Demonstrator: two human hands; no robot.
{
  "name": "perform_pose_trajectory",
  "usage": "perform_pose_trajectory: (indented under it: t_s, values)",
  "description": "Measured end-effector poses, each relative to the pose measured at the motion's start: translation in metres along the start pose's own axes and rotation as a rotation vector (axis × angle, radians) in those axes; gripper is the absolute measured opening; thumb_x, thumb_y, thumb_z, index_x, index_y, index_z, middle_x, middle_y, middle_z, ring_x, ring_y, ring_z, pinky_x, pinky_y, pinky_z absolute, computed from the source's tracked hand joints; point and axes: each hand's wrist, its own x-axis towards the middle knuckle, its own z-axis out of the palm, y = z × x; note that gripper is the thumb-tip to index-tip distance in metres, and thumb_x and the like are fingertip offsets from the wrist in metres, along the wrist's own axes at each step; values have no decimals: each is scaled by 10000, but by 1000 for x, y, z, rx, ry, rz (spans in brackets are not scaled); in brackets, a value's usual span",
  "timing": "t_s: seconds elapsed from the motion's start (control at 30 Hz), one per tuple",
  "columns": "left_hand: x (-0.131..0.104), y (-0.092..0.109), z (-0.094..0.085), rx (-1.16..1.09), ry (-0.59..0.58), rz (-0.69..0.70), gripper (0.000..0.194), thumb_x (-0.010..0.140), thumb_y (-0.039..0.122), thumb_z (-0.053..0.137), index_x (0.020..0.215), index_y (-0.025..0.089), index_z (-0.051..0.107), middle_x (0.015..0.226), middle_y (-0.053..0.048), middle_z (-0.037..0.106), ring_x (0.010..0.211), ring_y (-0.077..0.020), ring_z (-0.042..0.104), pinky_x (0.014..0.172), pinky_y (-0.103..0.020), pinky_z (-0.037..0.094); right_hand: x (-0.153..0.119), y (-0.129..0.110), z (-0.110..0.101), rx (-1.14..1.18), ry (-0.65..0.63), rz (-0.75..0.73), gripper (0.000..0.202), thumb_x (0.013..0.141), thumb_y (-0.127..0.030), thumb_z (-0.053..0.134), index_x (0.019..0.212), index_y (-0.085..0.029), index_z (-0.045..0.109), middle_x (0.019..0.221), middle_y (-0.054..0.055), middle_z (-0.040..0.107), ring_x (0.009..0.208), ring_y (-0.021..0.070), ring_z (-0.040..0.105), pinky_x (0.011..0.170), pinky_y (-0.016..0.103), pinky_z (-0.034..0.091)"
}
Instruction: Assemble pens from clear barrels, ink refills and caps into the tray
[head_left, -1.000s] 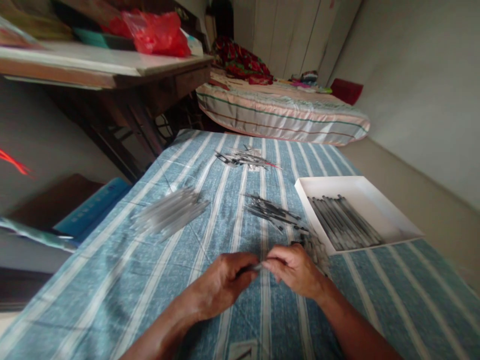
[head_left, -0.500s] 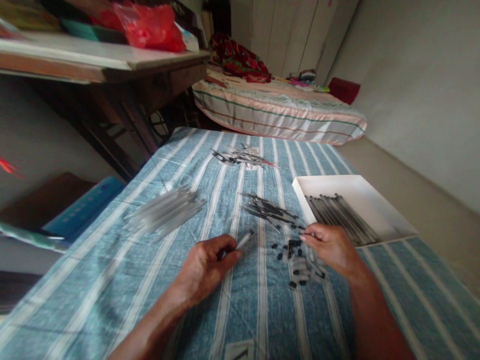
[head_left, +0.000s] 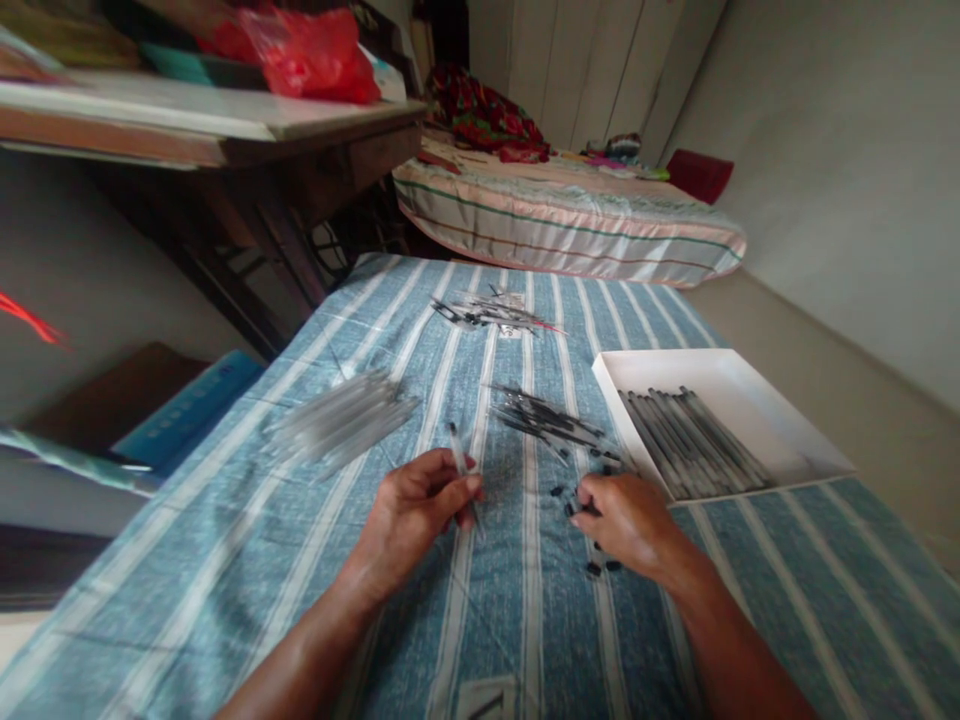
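Note:
My left hand (head_left: 431, 495) pinches a clear pen barrel (head_left: 458, 450) with a dark upper tip, held nearly upright above the striped cloth (head_left: 502, 590). Over the pile of small black and clear caps (head_left: 592, 560), my right hand (head_left: 619, 520) has its thumb and fingers closed; whatever is between them is hidden. Just beyond lies a heap of dark refills (head_left: 547, 415). A bundle of clear barrels (head_left: 341, 420) rests to the left. The white box (head_left: 795, 430) at the right holds a row of dark-filled pens (head_left: 690, 440).
Farther back on the cloth is another pile of thin parts (head_left: 495, 312). A wooden table (head_left: 315, 120) with a red plastic bag (head_left: 311, 55) stands at the upper left. Beyond is a bed (head_left: 562, 215); a blue package (head_left: 187, 415) lies at the left.
My left hand has turned the barrel from slanting to nearly upright. My right hand has moved left and nearer, from the refills' edge onto the cap pile. The view has shifted slightly.

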Motion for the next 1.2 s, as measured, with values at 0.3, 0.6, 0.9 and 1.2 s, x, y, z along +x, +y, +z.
perform_pose_trajectory:
  t_s: [0.3, 0.6, 0.9, 1.2]
  values:
    - [-2, -5, 3, -286, -39, -1, 164, 737, 270, 696, 770, 149, 589, 728, -14, 703, 506, -92, 594, 463, -189, 402, -6, -12, 2, 595, 77, -131, 62, 731, -173, 543, 711, -201, 492, 529, -62, 473, 490, 96, 441, 503, 207, 312]
    - [-3, -6, 8, -420, -27, -9, 183, 722, 238, 716, 779, 135, 577, 724, -30, 710, 495, -89, 607, 451, -172, 433, -11, -38, 10, 1095, -52, -144, 139, 658, -172, 613, 687, -190, 478, 535, -76, 467, 494, 71, 410, 470, 177, 327]
    - [-2, -8, 6, -419, -16, 16, 163, 723, 222, 712, 764, 133, 581, 715, -39, 712, 489, -94, 609, 448, -171, 440, -9, -38, 14, 1095, -17, -169, 85, 676, -170, 614, 700, -177, 533, 539, -65, 496, 495, 74, 428, 459, 178, 335]
    - [-3, -9, 10, -400, -58, 4, 156, 724, 218, 712, 772, 130, 593, 730, -46, 715, 505, -102, 620, 458, -180, 460, -8, -41, 23, 1088, 49, -207, 47, 702, -189, 611, 701, -164, 571, 527, -65, 459, 480, 70, 392, 439, 176, 313]
